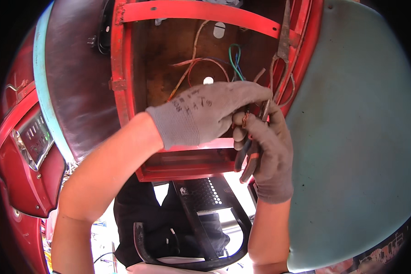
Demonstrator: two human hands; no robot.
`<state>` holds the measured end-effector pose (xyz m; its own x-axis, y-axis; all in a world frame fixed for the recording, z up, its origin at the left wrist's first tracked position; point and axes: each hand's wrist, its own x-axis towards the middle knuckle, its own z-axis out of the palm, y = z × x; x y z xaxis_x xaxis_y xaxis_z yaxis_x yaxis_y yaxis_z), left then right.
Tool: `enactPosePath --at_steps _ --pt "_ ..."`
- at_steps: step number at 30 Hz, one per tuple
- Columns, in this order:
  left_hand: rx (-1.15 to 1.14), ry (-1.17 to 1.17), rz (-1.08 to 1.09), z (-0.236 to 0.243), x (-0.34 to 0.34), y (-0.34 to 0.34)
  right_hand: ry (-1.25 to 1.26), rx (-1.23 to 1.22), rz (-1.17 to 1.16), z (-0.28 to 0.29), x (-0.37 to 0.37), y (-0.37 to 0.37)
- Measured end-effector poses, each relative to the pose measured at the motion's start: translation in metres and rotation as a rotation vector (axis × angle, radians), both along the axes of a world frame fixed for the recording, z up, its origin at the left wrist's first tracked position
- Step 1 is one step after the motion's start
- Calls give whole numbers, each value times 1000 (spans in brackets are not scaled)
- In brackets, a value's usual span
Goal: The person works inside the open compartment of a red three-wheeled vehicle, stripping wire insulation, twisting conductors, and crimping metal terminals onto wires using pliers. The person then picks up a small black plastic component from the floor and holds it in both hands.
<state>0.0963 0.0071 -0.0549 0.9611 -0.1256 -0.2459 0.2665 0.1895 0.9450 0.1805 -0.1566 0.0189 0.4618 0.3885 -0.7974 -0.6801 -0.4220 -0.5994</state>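
While both gloved hands meet just off centre toward 2 o'clock in the head view, the right hand [273,153] has its fingers wrapped round a pair of pliers [250,168], handles hanging toward 4 o'clock, nose tipped up. Copper-coloured strands [245,121] show between its thumb and fingers, right beside the pliers. Left hand [201,109] reaches in from 8 o'clock, fingers bent over the same spot; tips partly hidden, so can't tell whether they're pinching wire or just steadying. Both hands sit over the near end of a red frame [123,91] round a brown-floored box. Green wire loop [231,51] between 12 and 1, scissors [284,41] at 1 against the frame's edge. My read: step in hand is wire-end work with the pliers. Next move calls for a firm hold on the strands and fingertips clear of the pliers' nose. Writing: dark print on the back of the left glove; rows of tiny marks on a panel [34,139] at 9, too small to read; pale block shapes on a dark strip [388,252] at 4, maybe lettering, illegible. No brand I can call.
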Motion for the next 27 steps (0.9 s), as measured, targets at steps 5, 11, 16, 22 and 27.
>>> enactPosePath --at_steps 5,11,16,22,27 --pt "279 -213 28 -20 3 -12 -60 -80 -117 12 -15 -17" --pt "479 -113 157 -36 -4 -13 -341 -558 61 3 -20 -29" --pt "450 -93 316 -44 -5 -25 -668 -794 405 -28 -31 -53" --pt "451 -169 281 -46 -5 -24 -839 -751 541 -46 -36 -67" --pt "348 -45 357 -34 -2 -20 -986 -779 664 -50 -36 -74"
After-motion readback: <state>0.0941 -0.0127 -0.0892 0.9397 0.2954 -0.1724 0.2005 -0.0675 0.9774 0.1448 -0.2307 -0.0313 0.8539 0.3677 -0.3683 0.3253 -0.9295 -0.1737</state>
